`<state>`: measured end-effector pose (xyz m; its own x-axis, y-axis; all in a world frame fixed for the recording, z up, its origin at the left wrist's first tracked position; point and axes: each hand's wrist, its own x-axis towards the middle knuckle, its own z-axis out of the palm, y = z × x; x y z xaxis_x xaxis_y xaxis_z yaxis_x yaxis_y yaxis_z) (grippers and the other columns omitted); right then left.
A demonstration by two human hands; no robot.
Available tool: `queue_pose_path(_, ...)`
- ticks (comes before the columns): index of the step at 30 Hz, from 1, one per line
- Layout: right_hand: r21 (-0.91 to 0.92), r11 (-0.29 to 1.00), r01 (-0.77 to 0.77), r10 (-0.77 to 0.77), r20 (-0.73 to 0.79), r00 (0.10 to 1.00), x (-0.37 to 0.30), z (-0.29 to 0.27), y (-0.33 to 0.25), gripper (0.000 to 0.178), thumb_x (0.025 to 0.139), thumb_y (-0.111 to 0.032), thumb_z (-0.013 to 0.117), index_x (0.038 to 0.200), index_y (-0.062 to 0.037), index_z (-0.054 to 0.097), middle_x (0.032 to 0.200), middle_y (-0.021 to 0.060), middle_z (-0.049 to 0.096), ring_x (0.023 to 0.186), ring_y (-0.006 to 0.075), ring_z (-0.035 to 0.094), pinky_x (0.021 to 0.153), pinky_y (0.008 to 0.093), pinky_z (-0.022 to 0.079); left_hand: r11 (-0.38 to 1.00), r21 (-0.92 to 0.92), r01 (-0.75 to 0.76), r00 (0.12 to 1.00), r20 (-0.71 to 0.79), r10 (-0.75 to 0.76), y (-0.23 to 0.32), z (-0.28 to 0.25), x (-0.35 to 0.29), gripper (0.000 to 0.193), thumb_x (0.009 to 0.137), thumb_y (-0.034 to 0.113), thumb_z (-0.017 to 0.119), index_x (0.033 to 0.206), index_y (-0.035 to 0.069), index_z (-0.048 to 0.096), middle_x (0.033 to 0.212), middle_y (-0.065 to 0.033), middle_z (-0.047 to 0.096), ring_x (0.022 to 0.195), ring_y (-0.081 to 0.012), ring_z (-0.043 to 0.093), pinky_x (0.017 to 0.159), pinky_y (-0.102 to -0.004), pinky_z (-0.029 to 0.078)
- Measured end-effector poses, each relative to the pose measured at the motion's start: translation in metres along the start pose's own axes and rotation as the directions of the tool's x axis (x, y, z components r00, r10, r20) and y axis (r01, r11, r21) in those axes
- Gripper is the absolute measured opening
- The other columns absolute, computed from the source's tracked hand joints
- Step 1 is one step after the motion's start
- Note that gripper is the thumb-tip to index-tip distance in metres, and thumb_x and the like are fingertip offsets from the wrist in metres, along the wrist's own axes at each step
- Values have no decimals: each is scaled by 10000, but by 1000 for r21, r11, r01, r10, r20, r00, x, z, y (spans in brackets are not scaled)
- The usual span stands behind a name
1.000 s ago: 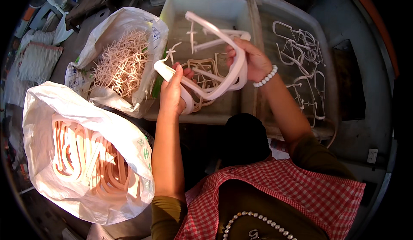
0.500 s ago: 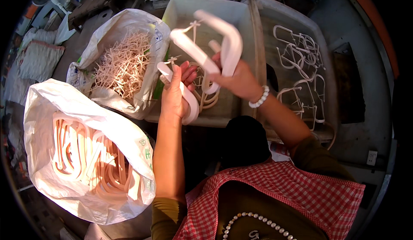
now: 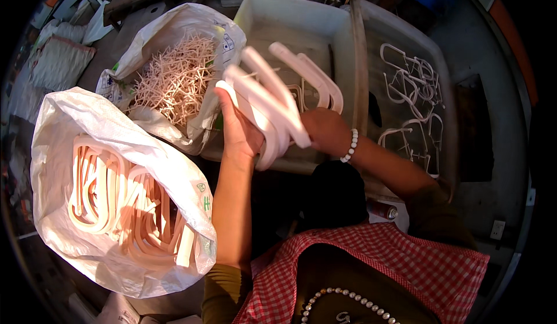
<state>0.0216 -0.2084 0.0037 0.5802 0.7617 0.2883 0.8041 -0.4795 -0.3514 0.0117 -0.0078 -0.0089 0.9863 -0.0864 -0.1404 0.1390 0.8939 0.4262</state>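
Note:
My left hand [image 3: 239,131], thumb up, is wrapped round a bundle of thick pale-pink U-shaped plastic pieces [image 3: 261,112], some smeared by motion. Just to the right, my right hand [image 3: 328,131], with a white bead bracelet [image 3: 351,146] at the wrist, is closed at the lower ends of the pieces. More curved pieces [image 3: 313,74] rise above this hand; most of its fingers are hidden behind it. Both hands are over the near part of a pale plastic tub [image 3: 290,11], where a few more curved pieces [image 3: 295,95] show behind the bundle.
At left, a white woven sack [image 3: 58,115] contains many U-shaped pieces [image 3: 98,196]. Beyond it, another sack [image 3: 151,31] holds thin branching plastic scraps [image 3: 174,80]. A second tub [image 3: 394,19] on the right has tangled curved pieces [image 3: 415,80]. A spray can [image 3: 383,210] lies near my right elbow.
The U-shaped pieces that were apart in my two hands are now close together at my left hand. My right hand has lowered. The thin branching bits beside the pieces no longer show clearly.

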Motion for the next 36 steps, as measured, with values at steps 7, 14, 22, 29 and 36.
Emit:
queue_pose_path(7, 2, 976, 216, -215, -6, 976, -14, 38, 28, 291, 684, -166, 689, 926, -70, 561, 769, 70, 598, 747, 272, 606, 660, 377, 474, 999, 16, 30, 955, 295, -34, -5, 6, -6, 955, 656, 549, 772, 1371, 71, 357, 1264, -197, 529, 1123, -296, 558, 940, -447, 483)
queue_pose_path(14, 143, 962, 232, -251, 135, 958, 1, 16, 9, 547, 754, -413, 702, 1110, -29, 541, 1020, 129, 613, 954, 296, 584, 861, 369, 445, 995, 100, -3, 985, 170, -14, -6, 9, -13, 562, 807, 203, 729, 1277, 68, 452, 998, -79, 594, 931, -230, 594, 839, -396, 512)
queue_pose_path(22, 944, -14, -330, 310, 318, 896, 9, 20, 39, 516, 913, -414, 551, 1231, -12, 494, 1218, 134, 572, 1114, 240, 556, 981, 356, 410, 776, 628, 57, 997, -69, -17, -13, 14, -12, 238, 819, 104, 691, 1011, -30, 649, 879, -114, 687, 762, -174, 661, 678, -285, 521)
queue_pose_path(29, 860, -412, -301, 283, 435, 855, 59, 2, 54, 319, 943, -277, 560, 1161, -45, 544, 947, 79, 647, 826, 160, 652, 770, 330, 556, -6, 982, -191, 981, 191, -43, -30, 2, -17, 388, 791, 257, 690, 1095, 31, 607, 907, -234, 650, 889, -409, 619, 758, -439, 493)
queue_pose_path(36, 815, 557, 163, 536, -502, 678, 62, -2, -2, 118, 896, -67, 552, 1012, -54, 538, 823, 46, 581, 744, 179, 619, 686, 313, 530, 629, 763, 150, 988, -99, -115, -30, 8, -16, 142, 873, 114, 641, 899, -25, 630, 717, -39, 632, 640, -118, 584, 565, -269, 460)
